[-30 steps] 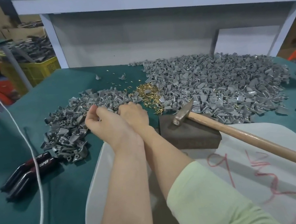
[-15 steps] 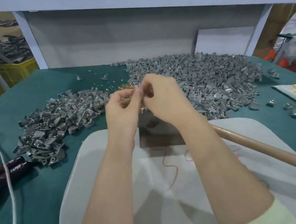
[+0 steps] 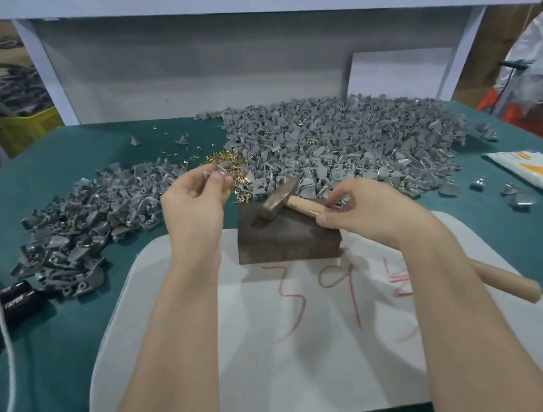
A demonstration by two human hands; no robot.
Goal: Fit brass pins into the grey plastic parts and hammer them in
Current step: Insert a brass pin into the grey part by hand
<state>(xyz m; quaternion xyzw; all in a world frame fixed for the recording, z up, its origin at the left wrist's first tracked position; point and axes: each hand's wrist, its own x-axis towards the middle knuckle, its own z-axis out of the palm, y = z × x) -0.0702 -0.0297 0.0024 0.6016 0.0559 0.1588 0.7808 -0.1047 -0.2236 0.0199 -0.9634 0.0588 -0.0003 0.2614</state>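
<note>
Centrally, just above mid-frame, the left hand [image 3: 193,202] is raised over the table with its thumb and fingertips pinched together on one small grey part [image 3: 215,173]. The part is blurred, so its shape and whether a pin sits in it cannot be told. Behind that hand lies a little pile of brass pins [image 3: 226,161], bright gold and tangled, set between two heaps of grey parts: a big heap [image 3: 342,148] spreading toward the upper right and a smaller heap [image 3: 92,215] at the left. The parts look like dull grey wedges, some with a glint of metal. To the right of centre, the right hand [image 3: 364,211] has its fingers curled round the pale wooden handle of a hammer [image 3: 277,198], close to the head. The steel head rests on top of a dark brown block [image 3: 285,242], and the handle's far end sticks out past the forearm at lower right. The block stands on a white board [image 3: 317,355] scrawled with red marks, which lies on a green cloth [image 3: 63,389] covering the table. At the left edge lie black pliers [image 3: 3,306] and a white cord [image 3: 3,345]. At the right edge lies a white and orange packet [image 3: 535,171] with a few loose parts beside it. A white shelf [image 3: 237,6] crosses the top, with a yellow crate [image 3: 25,127] beyond it at upper left.
</note>
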